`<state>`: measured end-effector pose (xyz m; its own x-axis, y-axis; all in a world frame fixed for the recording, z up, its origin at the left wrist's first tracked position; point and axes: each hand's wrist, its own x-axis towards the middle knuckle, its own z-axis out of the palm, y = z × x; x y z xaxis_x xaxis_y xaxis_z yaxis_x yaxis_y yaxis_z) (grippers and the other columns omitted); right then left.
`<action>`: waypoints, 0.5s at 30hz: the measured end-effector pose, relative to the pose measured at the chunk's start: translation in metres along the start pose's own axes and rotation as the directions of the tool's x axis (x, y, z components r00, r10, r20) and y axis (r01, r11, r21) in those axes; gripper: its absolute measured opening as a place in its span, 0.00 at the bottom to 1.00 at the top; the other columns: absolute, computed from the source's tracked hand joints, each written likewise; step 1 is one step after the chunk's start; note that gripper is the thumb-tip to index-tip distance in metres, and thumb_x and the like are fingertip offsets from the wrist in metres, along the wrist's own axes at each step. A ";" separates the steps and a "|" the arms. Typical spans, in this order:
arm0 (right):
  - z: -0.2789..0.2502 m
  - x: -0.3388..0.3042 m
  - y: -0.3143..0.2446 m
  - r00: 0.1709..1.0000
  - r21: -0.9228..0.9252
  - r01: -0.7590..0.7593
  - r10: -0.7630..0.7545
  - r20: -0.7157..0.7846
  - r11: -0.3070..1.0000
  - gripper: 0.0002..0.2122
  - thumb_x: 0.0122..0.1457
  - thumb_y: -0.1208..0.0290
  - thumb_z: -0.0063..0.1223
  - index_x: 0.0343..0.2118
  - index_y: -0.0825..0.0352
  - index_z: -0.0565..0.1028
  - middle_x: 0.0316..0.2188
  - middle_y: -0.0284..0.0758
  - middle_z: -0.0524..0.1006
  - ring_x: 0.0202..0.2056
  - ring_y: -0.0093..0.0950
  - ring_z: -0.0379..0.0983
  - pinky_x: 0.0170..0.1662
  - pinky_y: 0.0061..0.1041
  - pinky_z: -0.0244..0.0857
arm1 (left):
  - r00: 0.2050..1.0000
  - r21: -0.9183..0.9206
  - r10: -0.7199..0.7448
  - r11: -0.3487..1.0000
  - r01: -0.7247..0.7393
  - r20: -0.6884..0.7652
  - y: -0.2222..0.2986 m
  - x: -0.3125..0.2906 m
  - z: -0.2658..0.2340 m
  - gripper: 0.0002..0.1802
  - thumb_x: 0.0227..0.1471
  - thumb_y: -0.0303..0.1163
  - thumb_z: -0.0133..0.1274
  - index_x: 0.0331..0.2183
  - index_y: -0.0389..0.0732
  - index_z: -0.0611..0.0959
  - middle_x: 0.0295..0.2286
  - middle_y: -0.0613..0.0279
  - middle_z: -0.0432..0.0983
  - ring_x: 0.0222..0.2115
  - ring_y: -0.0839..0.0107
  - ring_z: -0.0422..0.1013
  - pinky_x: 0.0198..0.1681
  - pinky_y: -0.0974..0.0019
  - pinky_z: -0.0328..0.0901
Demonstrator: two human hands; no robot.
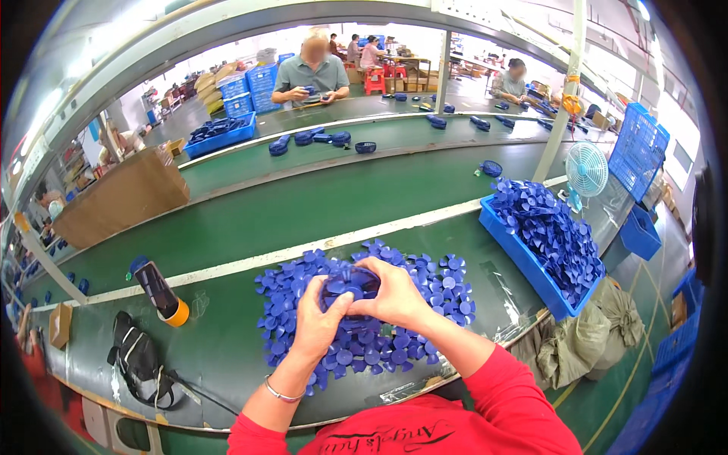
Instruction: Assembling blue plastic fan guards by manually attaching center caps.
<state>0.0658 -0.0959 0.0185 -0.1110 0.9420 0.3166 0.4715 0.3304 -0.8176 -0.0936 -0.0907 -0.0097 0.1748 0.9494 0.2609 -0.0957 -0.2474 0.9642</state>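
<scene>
Between my two hands is a round dark blue fan cage [345,283], with a blue fan blade seemingly inside it. My left hand [315,322] wraps its near left side, thumb bent in over the rim. From the right, my right hand [394,294] grips the same cage, with its thumb close to the left one. Some fingertips are hidden behind the cage. Beneath both hands spreads a wide layer of loose blue fan blades [447,292] on the dark green table [227,334].
A blue crate [523,262] heaped with blades stands right. Left are a phone [155,288] on an orange-based stand and a black bag [140,364]. Beyond runs a green conveyor belt [265,212]; small fans [341,139] lie past it, near a co-worker [311,76].
</scene>
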 end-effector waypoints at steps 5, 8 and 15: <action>0.016 -0.024 -0.002 0.993 -0.207 0.073 -0.091 -0.078 0.976 0.23 0.36 0.66 0.67 0.33 0.71 0.69 0.27 0.45 0.73 0.30 0.41 0.72 0.34 0.33 0.66 | 0.998 0.145 0.059 0.988 -0.053 -0.036 -0.007 -0.015 -0.001 0.13 0.40 0.24 0.59 0.31 0.36 0.74 0.26 0.65 0.73 0.28 0.79 0.67 0.33 0.72 0.64; 0.022 -0.034 0.012 0.963 -0.316 0.164 -0.221 -0.154 0.935 0.22 0.36 0.66 0.67 0.32 0.71 0.69 0.27 0.44 0.74 0.30 0.42 0.73 0.33 0.35 0.66 | 0.995 0.142 0.082 0.987 -0.073 -0.055 -0.010 -0.021 0.010 0.13 0.39 0.24 0.60 0.30 0.37 0.74 0.25 0.66 0.74 0.27 0.79 0.69 0.32 0.72 0.65; -0.014 -0.011 0.028 0.976 -0.190 -0.207 0.215 0.021 0.960 0.29 0.32 0.58 0.70 0.37 0.73 0.73 0.32 0.47 0.77 0.35 0.37 0.76 0.40 0.32 0.69 | 0.998 -0.011 -0.044 0.999 0.043 -0.050 -0.032 -0.009 -0.027 0.25 0.51 0.34 0.54 0.49 0.37 0.66 0.39 0.61 0.69 0.42 0.71 0.66 0.46 0.69 0.61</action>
<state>0.0926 -0.0974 -0.0013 -0.0254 0.9920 0.1236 0.6418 0.1109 -0.7588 -0.1183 -0.0861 -0.0438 0.1301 0.9677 0.2158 -0.0989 -0.2039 0.9740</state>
